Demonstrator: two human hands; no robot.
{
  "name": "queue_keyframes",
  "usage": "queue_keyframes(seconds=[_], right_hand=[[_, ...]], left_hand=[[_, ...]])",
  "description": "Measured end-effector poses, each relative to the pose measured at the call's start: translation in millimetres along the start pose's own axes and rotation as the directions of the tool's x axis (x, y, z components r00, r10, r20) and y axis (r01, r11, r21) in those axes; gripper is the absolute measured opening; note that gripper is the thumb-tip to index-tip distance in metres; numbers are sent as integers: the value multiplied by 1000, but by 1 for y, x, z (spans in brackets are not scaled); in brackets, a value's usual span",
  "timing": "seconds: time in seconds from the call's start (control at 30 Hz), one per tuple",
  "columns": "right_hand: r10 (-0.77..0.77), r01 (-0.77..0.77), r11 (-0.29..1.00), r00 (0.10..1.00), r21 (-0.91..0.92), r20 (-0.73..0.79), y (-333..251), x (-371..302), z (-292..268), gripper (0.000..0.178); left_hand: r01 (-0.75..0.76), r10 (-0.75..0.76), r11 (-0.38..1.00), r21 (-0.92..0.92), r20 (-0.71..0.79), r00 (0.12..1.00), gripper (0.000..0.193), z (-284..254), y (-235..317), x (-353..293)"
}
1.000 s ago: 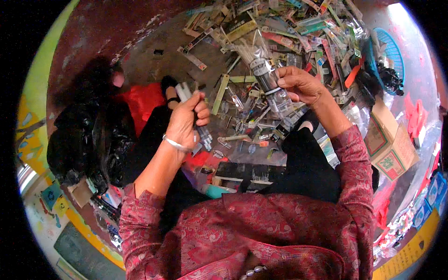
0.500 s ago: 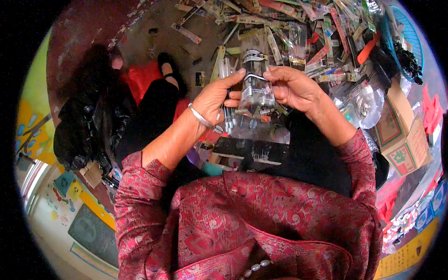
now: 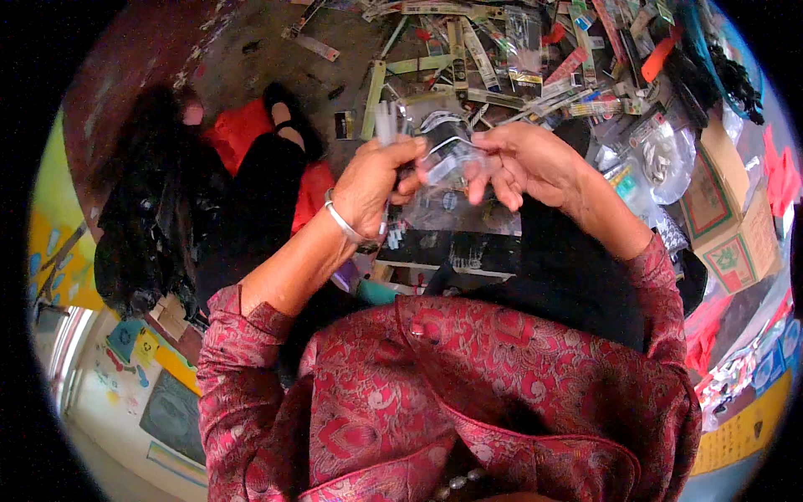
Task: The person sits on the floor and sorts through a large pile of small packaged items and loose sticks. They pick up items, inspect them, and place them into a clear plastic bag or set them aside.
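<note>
My left hand (image 3: pixel 372 176) is closed round a bundle of thin pale sticks (image 3: pixel 386 123) that look like pen refills. Between its thumb and fingers it also pinches the left edge of a clear plastic packet (image 3: pixel 439 134) with black and white print. The packet is tilted and blurred. At its right edge is my right hand (image 3: pixel 527 163), thumb near the packet's upper corner and fingers spread apart below. Whether those fingertips touch the packet is hard to tell. Beneath both hands, a low dark board (image 3: pixel 468 248) with a pale front edge sits between my legs.
Long narrow packages (image 3: pixel 477 54) lie strewn over the floor ahead. On the right are a clear plastic bag (image 3: pixel 665 163), an open cardboard box (image 3: pixel 723 209) and a blue basket (image 3: pixel 736 63). Black plastic bags (image 3: pixel 146 226) stand on the left, beside red cloth (image 3: pixel 238 130).
My right hand's fingers have spread from their pinch on the packet. The packet has tilted, while my left hand keeps the sticks. The whole view has shifted slightly.
</note>
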State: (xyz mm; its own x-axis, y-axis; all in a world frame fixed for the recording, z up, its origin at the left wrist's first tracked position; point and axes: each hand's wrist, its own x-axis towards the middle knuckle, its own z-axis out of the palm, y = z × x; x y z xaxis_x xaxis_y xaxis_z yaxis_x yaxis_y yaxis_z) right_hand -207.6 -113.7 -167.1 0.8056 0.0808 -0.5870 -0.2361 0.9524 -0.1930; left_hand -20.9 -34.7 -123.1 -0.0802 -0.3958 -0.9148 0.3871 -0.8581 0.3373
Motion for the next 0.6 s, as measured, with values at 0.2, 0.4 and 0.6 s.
queue_keyframes(seconds=[0.2,0.4,0.6], right_hand=[[-6,7,999,999,-31,40,15,10,-18,40],[-11,4,996,996,92,84,20,18,-24,52],[-267,248,949,961,197,75,22,33,-16,25]], left_hand=[[-73,73,995,70,3,997,10,2,4,-8],[-108,93,991,73,187,978,15,-7,0,-11],[-139,96,971,194,214,972,16,-7,-3,-11]])
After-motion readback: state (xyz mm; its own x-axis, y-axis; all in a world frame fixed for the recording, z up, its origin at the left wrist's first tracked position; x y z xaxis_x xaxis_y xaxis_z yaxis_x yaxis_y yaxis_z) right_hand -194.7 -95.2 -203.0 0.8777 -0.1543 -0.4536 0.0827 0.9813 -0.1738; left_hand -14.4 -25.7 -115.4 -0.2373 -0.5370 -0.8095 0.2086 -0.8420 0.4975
